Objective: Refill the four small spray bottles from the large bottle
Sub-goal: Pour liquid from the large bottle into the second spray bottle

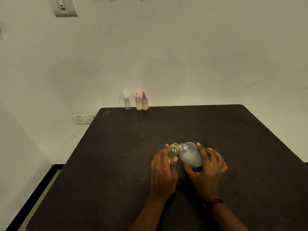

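Our left grip (pixel 164 169) clasped uncapped yellow spray bottle (pixel 172 152); right grip (pixel 208 165) clasped large bottle (pixel 190 155), mouths side by side. We judged slow tilt, lip over opening, best.

Matt dark table (pixel 116 164); frosted plastic large bottle (pixel 190 155).

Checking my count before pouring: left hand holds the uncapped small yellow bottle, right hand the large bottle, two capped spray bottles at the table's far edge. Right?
Not two: the head view shows three at the far edge of the table: white-capped bottle, pink-capped bottle, purple-capped bottle. Left hand with small yellow bottle and right hand with large bottle are as stated.
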